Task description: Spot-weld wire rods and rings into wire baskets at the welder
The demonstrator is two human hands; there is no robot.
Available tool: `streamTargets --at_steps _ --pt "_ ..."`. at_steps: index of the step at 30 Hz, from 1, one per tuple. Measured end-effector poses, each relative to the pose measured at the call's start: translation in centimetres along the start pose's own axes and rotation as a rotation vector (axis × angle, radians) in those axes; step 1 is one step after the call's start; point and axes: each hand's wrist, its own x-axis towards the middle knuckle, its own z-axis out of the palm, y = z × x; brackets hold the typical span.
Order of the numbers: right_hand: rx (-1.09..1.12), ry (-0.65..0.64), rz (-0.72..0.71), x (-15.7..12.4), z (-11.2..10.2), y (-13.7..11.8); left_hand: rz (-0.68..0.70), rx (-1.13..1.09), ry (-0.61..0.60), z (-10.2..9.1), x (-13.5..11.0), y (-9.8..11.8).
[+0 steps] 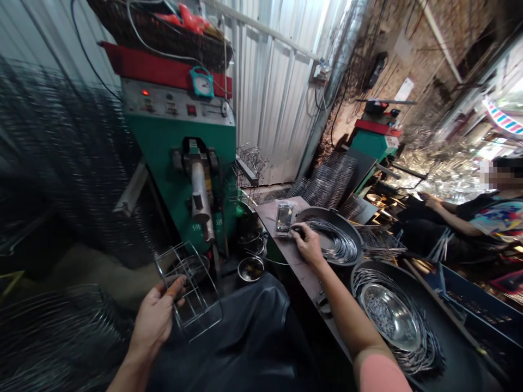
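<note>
My left hand (157,313) is closed on the side of a small wire rack (200,314), a rectangular frame of thin metal rods held above my dark apron. My right hand (308,245) reaches over the narrow table (303,272), thumb and fingers pressed together at the edge of a phone-like item in a clear case (285,219). Whether anything small is pinched there I cannot make out. Just right of that hand, a dark round pan (362,245) holds bent wire rods (345,247).
A green machine (157,152) with a metal arm (200,190) stands ahead. Stacked wire racks (81,163) fill the left. A steel bowl (408,332) of small metal pieces sits among wires in a second pan at right. Another person (490,209) sits far right.
</note>
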Motion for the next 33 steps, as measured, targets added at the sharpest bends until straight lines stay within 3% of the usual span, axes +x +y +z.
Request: streamTargets --at_steps 7,12,21,26,33 --pt "0.196 -0.367 0.2 -1.7 8.0 2.2 -0.014 0.006 0.035 0.6 1.2 0.0" --pt "0.332 -0.469 0.301 -2.7 11.7 2.0 -0.004 0.039 0.017 0.4 2.7 -0.4" --pt "0.254 -0.361 0.232 -2.5 12.9 1.5 -0.033 0.055 -0.017 0.0 5.1 -1.6" --pt "0.353 -0.371 0.203 -1.9 13.1 1.3 -0.034 0.091 -0.023 0.7 5.0 -1.5" --pt "0.307 -0.405 0.073 0.2 13.8 1.2 -0.032 0.126 -0.097 1.6 4.5 -0.3"
